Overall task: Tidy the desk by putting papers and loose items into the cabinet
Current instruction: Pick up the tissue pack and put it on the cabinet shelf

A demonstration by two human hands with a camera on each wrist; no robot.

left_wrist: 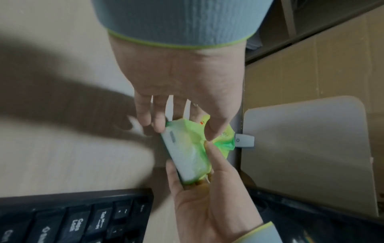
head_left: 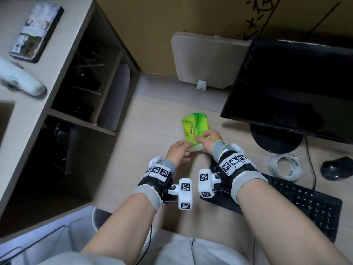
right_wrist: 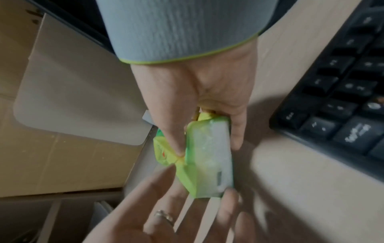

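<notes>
Keyboard, lower left of left wrist view: key legends "Caps Lock", "Tab", "Ctrl" partly legible; green packet print too blurred to read; black handwritten marks on cardboard, top right of head view, illegible

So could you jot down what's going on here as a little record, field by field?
held item: green packet, over the desk
right hand: grips the packet's right side, thumb on top
left hand: fingers at the packet's near end
cabinet: left of the desk, open shelves
also on desk: monitor, keyboard, tape roll, mouse
</notes>
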